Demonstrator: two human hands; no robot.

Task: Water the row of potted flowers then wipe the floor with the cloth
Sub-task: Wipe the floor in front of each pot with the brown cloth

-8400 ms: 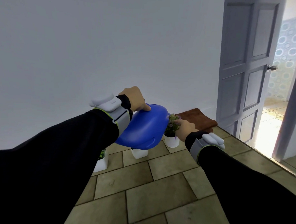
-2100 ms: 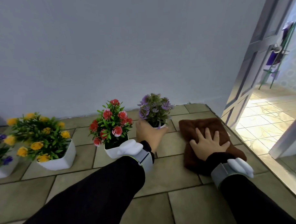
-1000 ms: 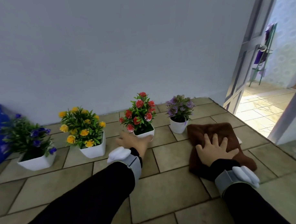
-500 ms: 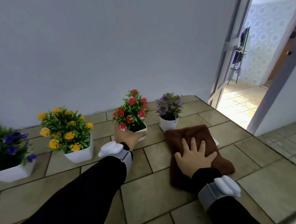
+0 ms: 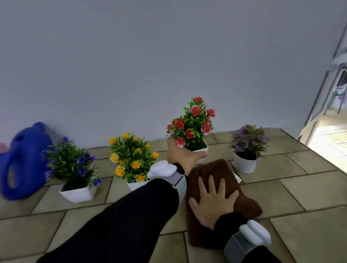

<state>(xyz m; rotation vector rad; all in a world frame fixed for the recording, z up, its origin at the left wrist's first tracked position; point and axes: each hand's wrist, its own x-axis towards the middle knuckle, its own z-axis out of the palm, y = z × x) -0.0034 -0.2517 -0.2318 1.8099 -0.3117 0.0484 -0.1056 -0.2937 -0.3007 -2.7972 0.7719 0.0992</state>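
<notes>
Brown cloth (image 5: 218, 187) lies under our flat right hand (image 5: 212, 203), wiping begun, watering seemingly done; at eleven o'clock our left hand (image 5: 182, 155) grips the red-flower pot (image 5: 199, 150).

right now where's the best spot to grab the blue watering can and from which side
Take the blue watering can by its loop handle, the open loop on its left side that fingers can hook through. It stands upright against the wall, with the purple-blue flower pot crowding its right, so coming from the front-left looks easiest. The left hand grips the red flower pot; the right hand presses the cloth.
</notes>
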